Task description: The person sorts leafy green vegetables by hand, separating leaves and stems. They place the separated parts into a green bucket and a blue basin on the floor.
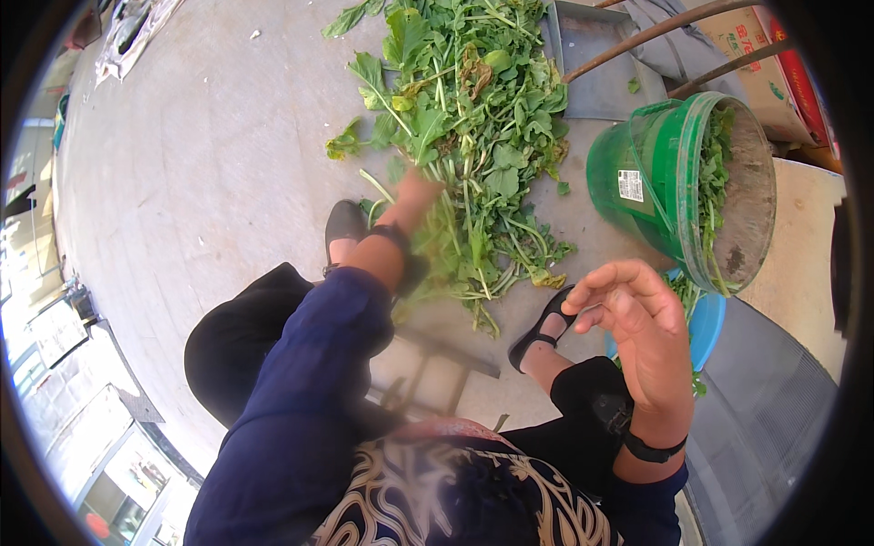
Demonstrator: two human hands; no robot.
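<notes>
My left hand, blurred by motion, is over the left side of a heap of leafy greens. A blurred bunch of leafy greens trails from its fingers toward me; the exact grip is smeared. My right hand is raised above my right knee, palm up, with curled fingers apart and nothing in them. Just beyond it, a green plastic bucket is tilted, its mouth toward the right. Leafy greens lie along the inside, and its inner wall looks soiled.
Partly hidden by my right hand is a blue basin with greens. A grey metal tray and rusty metal bars stand at the far right, near a cardboard box. My shoes flank the heap. A low metal frame is beneath me.
</notes>
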